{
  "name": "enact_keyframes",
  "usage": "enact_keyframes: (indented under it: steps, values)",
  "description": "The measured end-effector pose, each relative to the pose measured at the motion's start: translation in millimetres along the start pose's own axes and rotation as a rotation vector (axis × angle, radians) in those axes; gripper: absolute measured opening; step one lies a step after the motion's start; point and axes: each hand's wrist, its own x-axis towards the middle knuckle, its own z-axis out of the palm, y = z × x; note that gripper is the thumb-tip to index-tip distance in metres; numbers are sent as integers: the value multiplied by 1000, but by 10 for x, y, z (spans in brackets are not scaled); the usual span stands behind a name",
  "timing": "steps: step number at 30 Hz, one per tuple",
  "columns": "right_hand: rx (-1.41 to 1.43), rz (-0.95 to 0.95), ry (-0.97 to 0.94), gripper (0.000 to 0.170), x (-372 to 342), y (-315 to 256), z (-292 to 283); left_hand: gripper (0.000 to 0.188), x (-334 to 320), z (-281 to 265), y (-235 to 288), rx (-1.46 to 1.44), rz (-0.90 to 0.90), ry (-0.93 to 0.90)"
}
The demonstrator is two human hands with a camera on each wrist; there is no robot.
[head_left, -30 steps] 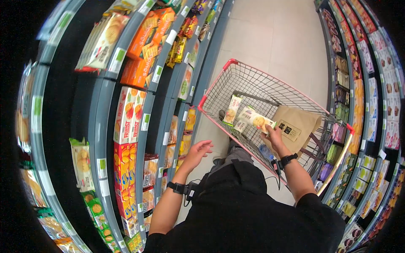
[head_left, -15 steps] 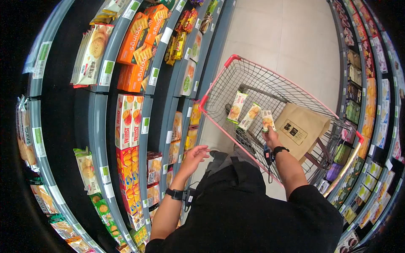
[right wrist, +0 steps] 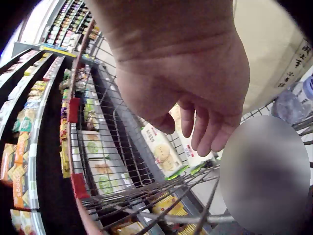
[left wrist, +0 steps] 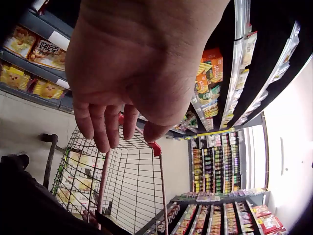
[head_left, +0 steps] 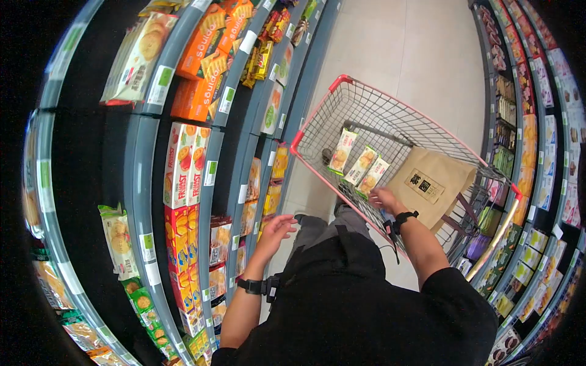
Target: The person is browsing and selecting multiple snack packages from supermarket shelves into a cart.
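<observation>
Three pale biscuit packs lie side by side in the wire shopping cart: a left pack, a middle pack and a right pack. My right hand is over the cart's near side, just off the end of the right pack, fingers loosely bent and nothing held. In the right wrist view those fingers hang in front of the packs. My left hand hovers between the left shelves and the cart, empty. Its fingers droop loosely in the left wrist view.
A brown paper bag stands in the cart beside my right hand, with a clear plastic bottle nearby. Shelves of boxed biscuits line the left. More stocked shelves run along the right, with tiled floor ahead.
My right hand lowered the third biscuit pack beside the other two, let it go and drew back slightly toward my body. My left hand has sunk a little, still empty.
</observation>
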Motion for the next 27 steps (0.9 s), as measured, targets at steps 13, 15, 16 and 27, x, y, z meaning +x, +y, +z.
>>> enact_keyframes:
  steps: [13, 15, 16, 27]
  values:
    - [-478, -675, -472, 23, -1349, -1459, 2642, 33, -1322, -1260, -429, -305, 544, 456]
    - [-540, -821, -606, 29, -1746, -1559, 3225, 35, -1701, -1428, -422, -353, 622, 587]
    - [-583, -900, -657, 31, -2012, -1605, 3531, 37, -1902, -1499, -400, -373, 671, 685]
    - [-498, -1316, -937, 52, -3595, -1819, 5625, 68, -3154, -2002, -34, -403, 1129, 872]
